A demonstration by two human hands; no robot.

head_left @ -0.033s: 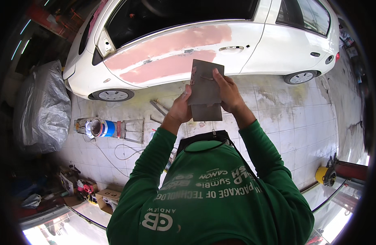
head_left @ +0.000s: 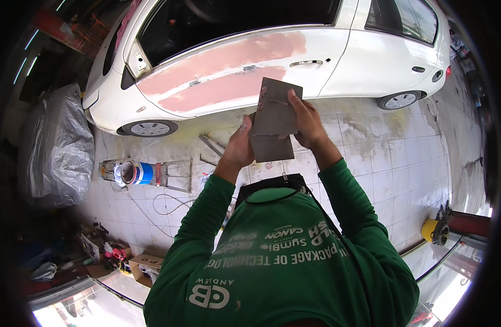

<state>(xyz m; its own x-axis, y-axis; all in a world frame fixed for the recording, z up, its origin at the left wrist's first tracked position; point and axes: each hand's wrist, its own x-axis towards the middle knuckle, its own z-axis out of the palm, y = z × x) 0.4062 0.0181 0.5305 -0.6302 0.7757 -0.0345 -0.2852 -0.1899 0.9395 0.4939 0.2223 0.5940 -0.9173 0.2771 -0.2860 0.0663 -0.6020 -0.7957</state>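
Note:
In front of my chest I hold two flat dark grey plates, one partly over the other. The upper plate [head_left: 275, 113] has pinkish filler residue along its left edge and a streak near its middle. My right hand [head_left: 311, 129] is closed on its right side, thumb on the face. Below and behind it shows the lower plate [head_left: 273, 149], which my left hand [head_left: 238, 146] grips at its left side; the left fingers are mostly hidden underneath. Beyond the plates stands a white car [head_left: 337, 65], its front door bearing large patches of pink filler [head_left: 223, 90].
On the tiled floor at left, a blue-and-white can [head_left: 143, 173] lies on a metal-framed stand [head_left: 177, 174]. A hose [head_left: 166, 203] loops nearby. A silver cover [head_left: 60, 147] drapes something farther left. A cardboard box [head_left: 144, 266] sits behind left, and a yellow-and-black object [head_left: 433, 233] at right.
The upper plate has shifted slightly right and turned a little clockwise over the lower one. My left fingers and thumb have moved slightly away from the upper plate's edge.

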